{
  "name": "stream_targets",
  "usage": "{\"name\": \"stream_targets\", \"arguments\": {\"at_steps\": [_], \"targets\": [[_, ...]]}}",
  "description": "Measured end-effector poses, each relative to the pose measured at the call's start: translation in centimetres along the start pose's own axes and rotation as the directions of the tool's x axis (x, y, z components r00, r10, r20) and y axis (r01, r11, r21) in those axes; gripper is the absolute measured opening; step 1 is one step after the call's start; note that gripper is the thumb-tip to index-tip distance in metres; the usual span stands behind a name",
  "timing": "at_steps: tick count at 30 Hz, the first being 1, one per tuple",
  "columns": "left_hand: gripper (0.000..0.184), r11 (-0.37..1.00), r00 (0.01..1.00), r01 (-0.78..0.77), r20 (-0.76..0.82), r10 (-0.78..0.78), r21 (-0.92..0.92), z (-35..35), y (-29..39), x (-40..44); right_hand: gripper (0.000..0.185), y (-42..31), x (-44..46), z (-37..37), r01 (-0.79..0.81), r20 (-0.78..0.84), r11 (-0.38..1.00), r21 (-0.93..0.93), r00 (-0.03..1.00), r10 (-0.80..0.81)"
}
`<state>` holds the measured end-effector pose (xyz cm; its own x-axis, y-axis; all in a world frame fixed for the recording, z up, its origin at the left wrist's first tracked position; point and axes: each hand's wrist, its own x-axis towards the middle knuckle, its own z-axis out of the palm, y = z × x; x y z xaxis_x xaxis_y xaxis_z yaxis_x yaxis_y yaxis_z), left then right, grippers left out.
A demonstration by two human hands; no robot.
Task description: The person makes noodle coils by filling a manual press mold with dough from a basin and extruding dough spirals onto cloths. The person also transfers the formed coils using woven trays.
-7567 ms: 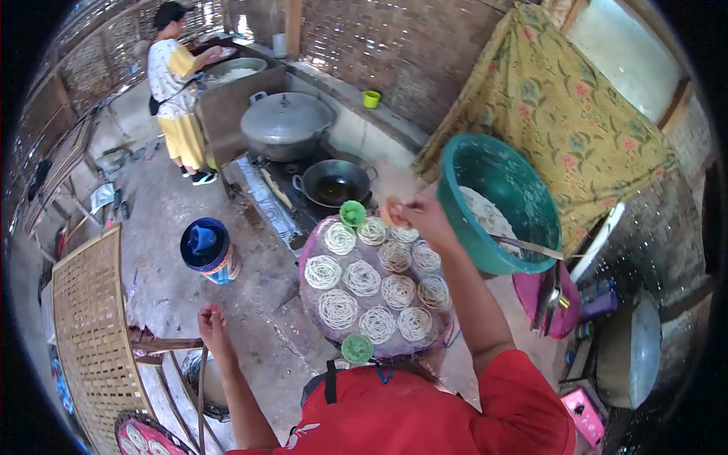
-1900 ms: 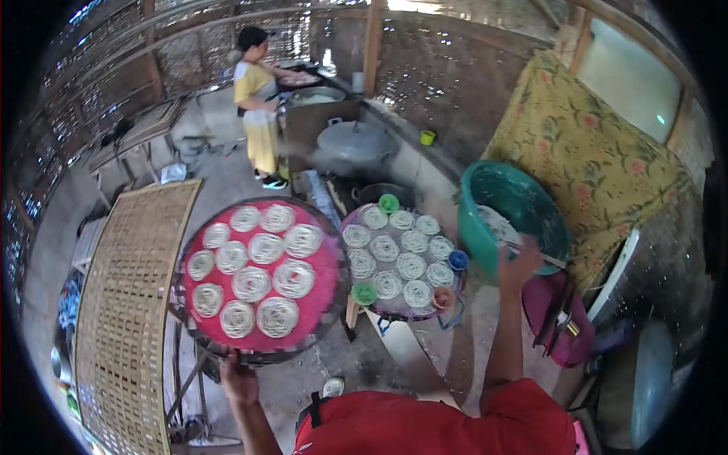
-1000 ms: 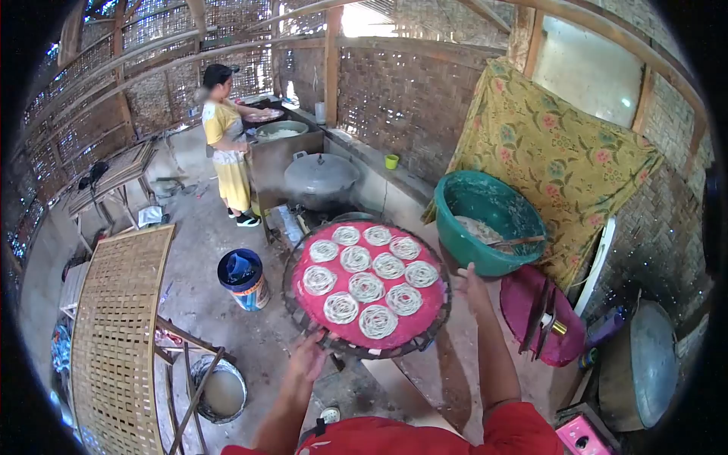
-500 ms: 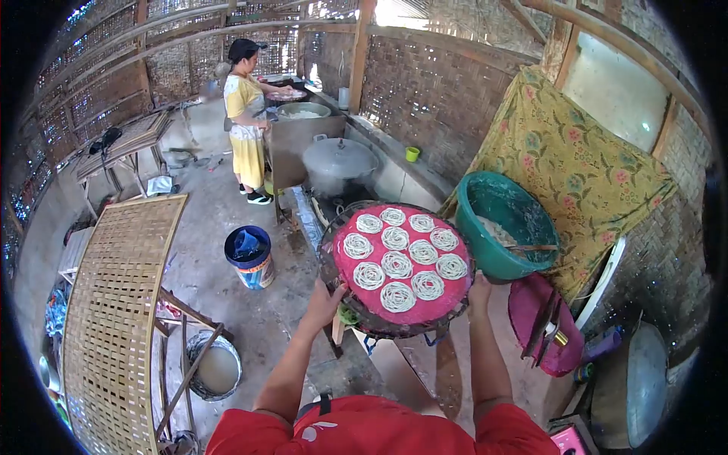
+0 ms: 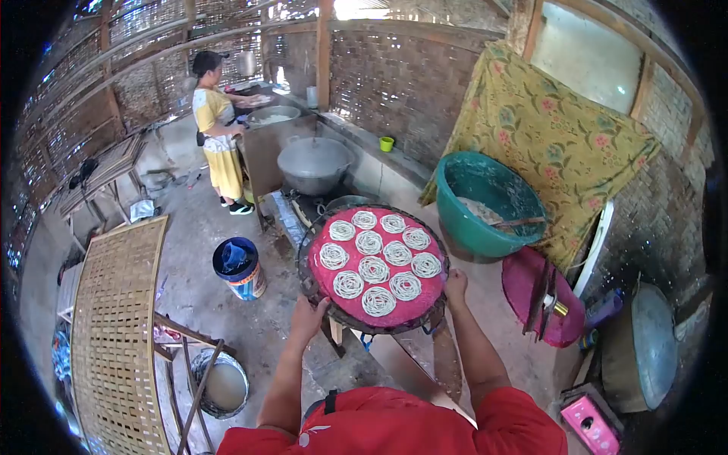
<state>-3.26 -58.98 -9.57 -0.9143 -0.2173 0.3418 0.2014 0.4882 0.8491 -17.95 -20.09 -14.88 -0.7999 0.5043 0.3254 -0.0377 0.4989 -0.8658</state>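
My left hand (image 5: pixel 307 318) grips the near-left rim of a round tray (image 5: pixel 415 309), thumb over the edge. My right hand (image 5: pixel 456 290) is closed on its right rim. The tray has a dark rim and a bright pink surface, held out level in front of me. Several flat, pale coils of noodle-like strands (image 5: pixel 373 270) lie spread over the pink surface, side by side. The fingers under the tray are hidden. Just beyond the tray's far edge, part of another round pan (image 5: pixel 350 201) shows.
A lidded metal pot (image 5: pixel 315 163) stands ahead, with a person (image 5: pixel 216 129) working behind it. At right are a green tub (image 5: pixel 485 235) and a pink tray (image 5: pixel 523 273) bearing tools. A blue bucket (image 5: pixel 246 284), a woven bamboo rack (image 5: pixel 117 326) and a pail (image 5: pixel 227 387) stand left.
My view has turned slightly right, so the surroundings shift left in the picture. Both hands keep hold of the tray, and the coils stay in place on it.
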Motion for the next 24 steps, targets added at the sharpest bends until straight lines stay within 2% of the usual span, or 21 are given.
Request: {"name": "stream_targets", "arguments": {"at_steps": [1,2,3,5,6,8,9,10,11,13,14,15,16,17,18,19,20,21,22,23,24], "targets": [[0.045,0.996,0.996,0.082,0.026,-0.082,0.024,0.0,-0.5,-0.1,0.026,-0.4,-0.3,-0.2,-0.043,0.005,0.999,-0.026,0.999,0.043],[0.044,0.985,0.985,0.162,0.051,-0.165,0.052,0.1,-0.8,0.0,0.026,0.4,-0.1,0.2,-0.077,-0.016,0.997,0.023,0.997,0.077],[0.044,0.986,0.985,0.155,0.065,-0.159,0.056,-0.3,0.3,0.0,0.026,0.5,-0.2,0.2,-0.087,-0.027,0.996,0.023,0.996,0.088],[0.049,0.954,0.944,0.295,0.143,-0.298,0.045,-1.2,2.5,0.0,0.028,0.7,0.0,0.2,-0.048,0.042,0.999,0.015,0.998,0.047],[0.049,0.957,0.944,0.285,0.157,-0.289,0.052,-0.7,1.7,0.2,0.029,1.9,0.6,0.7,-0.070,0.069,0.997,0.020,0.995,0.069],[0.053,0.984,0.996,0.087,0.042,-0.082,-0.153,0.0,-1.2,-0.1,0.028,3.0,0.6,0.5,-0.090,0.052,0.993,0.073,0.995,0.087],[0.053,0.985,0.996,0.077,0.063,-0.068,-0.151,-0.2,-1.9,-0.3,0.028,2.4,0.3,0.0,-0.098,0.048,0.988,0.123,0.995,0.092],[0.054,0.992,0.993,0.115,0.025,-0.114,-0.042,-0.6,-2.6,-0.4,0.026,-0.2,-0.8,-2.1,-0.015,0.071,0.997,0.080,0.997,0.010],[0.056,0.986,0.988,0.152,-0.016,-0.151,0.065,-0.8,-3.1,-0.3,0.026,-1.3,-1.7,-3.3,-0.026,0.041,0.997,0.079,0.999,0.023],[0.055,0.980,0.976,0.191,-0.099,-0.195,-0.056,-1.9,-2.7,-0.2,0.022,-1.3,-2.9,-5.7,0.079,-0.060,0.996,0.035,0.995,-0.077],[0.054,0.967,0.961,0.239,-0.162,-0.222,0.091,-2.6,-3.9,0.1,0.022,1.6,-3.2,-6.5,-0.018,-0.001,0.999,0.048,1.000,0.018],[0.051,0.967,0.967,-0.079,-0.219,0.134,0.242,-3.5,-5.2,0.0,0.021,2.5,-4.5,-8.4,-0.110,0.032,0.991,0.074,0.994,0.108],[0.046,0.894,0.947,-0.016,-0.281,0.158,0.447,-4.3,-9.0,0.3,0.022,2.7,-5.5,-10.7,-0.202,0.050,0.974,0.100,0.979,0.198],[0.043,0.975,0.942,0.203,-0.288,-0.170,0.089,-4.9,-2.0,0.3,0.022,2.4,-6.4,-13.8,-0.229,-0.032,0.969,0.090,0.972,0.233],[0.044,0.977,0.926,0.183,-0.353,-0.132,0.113,-5.4,-2.8,0.7,0.021,1.6,-7.8,-16.9,-0.143,-0.071,0.987,0.068,0.987,0.147],[0.047,0.963,0.863,-0.192,-0.434,0.257,0.189,-5.8,-6.5,1.8,0.020,1.2,-9.3,-19.9,-0.058,-0.094,0.998,0.038,0.994,0.061],[0.048,0.979,0.890,-0.047,-0.435,0.132,0.200,-5.5,-3.6,2.0,0.020,1.2,-10.8,-22.8,-0.093,-0.147,0.995,0.025,0.984,0.096],[0.050,0.970,0.894,0.101,-0.448,0.008,0.220,-5.7,0.0,2.0,0.021,1.3,-12.0,-25.3,-0.167,-0.212,0.981,0.100,0.960,0.184],[0.050,0.973,0.911,0.074,-0.412,0.023,0.218,-4.5,1.9,2.6,0.022,1.9,-13.1,-27.6,-0.226,-0.261,0.957,0.182,0.927,0.268],[0.050,0.984,0.906,0.017,-0.420,0.059,0.175,-3.3,3.7,2.9,0.022,3.7,-14.1,-30.1,-0.239,-0.288,0.953,0.184,0.914,0.285],[0.050,0.991,0.896,-0.036,-0.435,0.090,0.130,-2.0,5.1,3.1,0.023,6.0,-15.0,-32.7,-0.244,-0.349,0.970,-0.012,0.910,0.225]]}}
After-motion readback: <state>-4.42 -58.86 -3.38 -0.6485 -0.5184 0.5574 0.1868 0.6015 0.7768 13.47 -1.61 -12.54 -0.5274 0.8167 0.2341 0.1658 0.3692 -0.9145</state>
